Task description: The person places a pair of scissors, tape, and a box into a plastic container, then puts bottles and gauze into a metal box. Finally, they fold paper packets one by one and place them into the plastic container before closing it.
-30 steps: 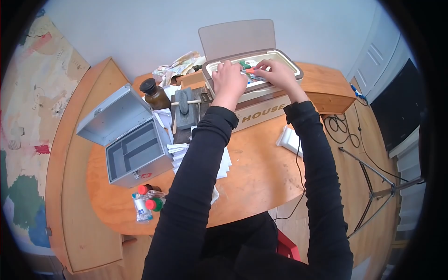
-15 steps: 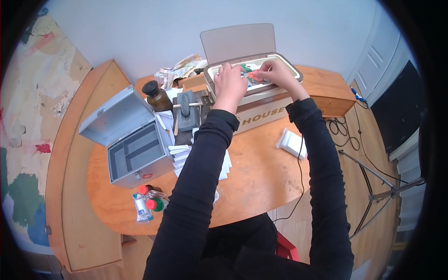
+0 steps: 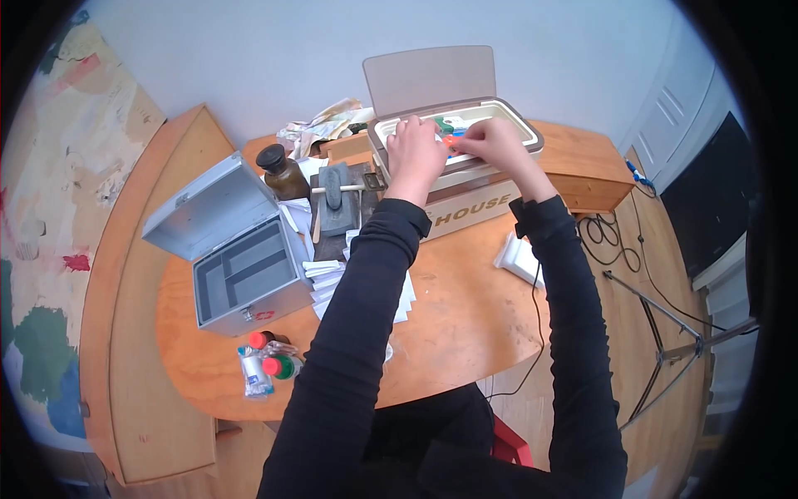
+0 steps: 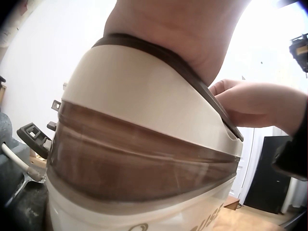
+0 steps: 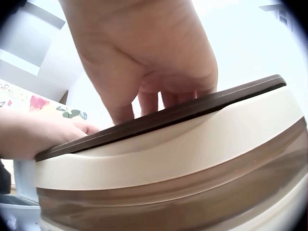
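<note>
In the head view, a cream and brown storage box [image 3: 474,200] lettered "HOUSE" stands at the table's back with its see-through lid [image 3: 431,79] raised. My left hand [image 3: 418,156] reaches over its left front rim, fingers down inside; cannot tell whether they hold anything. My right hand [image 3: 497,143] comes in from the right, thumb and forefinger pinching a small orange thing [image 3: 450,142]. A green item [image 3: 445,126] lies behind it inside the box. Both wrist views show the box's outer wall [image 5: 159,161], whose brown rim hides the fingertips.
An open grey metal case [image 3: 241,274] with compartments stands left, behind red-capped bottles [image 3: 283,366]. A brown glass jar [image 3: 283,175], a grey stone block [image 3: 335,208] and folded papers [image 3: 324,279] crowd the box's left side. A white packet [image 3: 519,259] and dark cable [image 3: 539,333] lie right.
My right hand has drawn the orange thing slightly toward me and closer to my left hand, and less of it shows. The left hand stays over the box's left side. The view has shifted slightly.
</note>
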Available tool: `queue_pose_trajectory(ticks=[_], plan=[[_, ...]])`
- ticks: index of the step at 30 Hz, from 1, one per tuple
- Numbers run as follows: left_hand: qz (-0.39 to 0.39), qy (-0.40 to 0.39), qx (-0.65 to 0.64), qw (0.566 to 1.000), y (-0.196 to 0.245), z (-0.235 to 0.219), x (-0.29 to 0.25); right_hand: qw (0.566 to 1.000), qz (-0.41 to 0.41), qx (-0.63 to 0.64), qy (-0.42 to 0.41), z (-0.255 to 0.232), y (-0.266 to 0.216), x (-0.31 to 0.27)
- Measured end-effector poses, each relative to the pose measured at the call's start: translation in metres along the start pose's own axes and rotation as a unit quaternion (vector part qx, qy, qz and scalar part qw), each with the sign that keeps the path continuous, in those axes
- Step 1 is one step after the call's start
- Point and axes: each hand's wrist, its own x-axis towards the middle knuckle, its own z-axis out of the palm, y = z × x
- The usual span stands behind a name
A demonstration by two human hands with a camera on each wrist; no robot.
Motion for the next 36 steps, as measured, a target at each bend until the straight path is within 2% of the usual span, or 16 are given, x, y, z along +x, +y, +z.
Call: queue_pose_trajectory(ticks=[2,3,6,7,9,11,14,17,20,21,23,26,33,36], plan=[[0.021,0.015,-0.020,0.999,-0.001,0.000,-0.001,0.998,-0.059,0.002,-0.037,0.005,-0.001,-0.001],[0.025,-0.001,-0.018,1.000,-0.002,0.000,0.000,0.997,-0.062,-0.008,-0.049,0.001,-0.002,0.000],[0.034,-0.035,-0.014,0.999,0.001,-0.006,-0.001,0.999,0.011,0.039,-0.003,-0.008,0.006,0.010],[0.035,-0.037,-0.015,0.999,0.001,-0.006,-0.001,0.999,0.027,-0.026,0.023,-0.011,0.011,0.013],[0.036,-0.044,-0.017,0.998,0.001,-0.006,-0.001,0.994,0.039,-0.104,-0.016,-0.004,0.023,0.016],[0.035,-0.051,-0.017,0.998,0.001,-0.006,0.000,0.982,0.065,-0.169,-0.049,-0.003,0.015,0.015],[0.027,-0.059,-0.015,0.998,0.002,-0.006,0.000,0.966,0.096,-0.236,-0.053,0.003,-0.001,0.017],[0.016,-0.062,-0.022,0.998,0.003,-0.007,-0.002,0.983,0.065,-0.157,-0.070,0.001,0.022,0.030],[0.014,-0.072,-0.014,0.997,0.003,-0.009,-0.002,0.978,0.080,-0.187,-0.052,0.003,0.029,0.038],[0.011,-0.068,-0.017,0.997,0.004,-0.009,-0.002,0.971,0.090,-0.209,-0.068,0.002,0.030,0.038],[0.004,-0.060,-0.024,0.998,0.003,-0.007,-0.002,0.956,0.109,-0.251,-0.103,-0.002,0.001,0.034],[0.000,-0.055,-0.035,0.998,0.002,-0.007,-0.002,0.951,0.117,-0.276,-0.077,0.001,-0.019,0.029],[-0.015,-0.063,-0.024,0.998,0.006,-0.010,-0.001,0.952,0.096,-0.280,-0.079,0.005,-0.002,0.044],[-0.012,-0.064,-0.028,0.998,0.005,-0.010,-0.003,0.946,0.111,-0.294,-0.086,0.005,-0.020,0.038]])
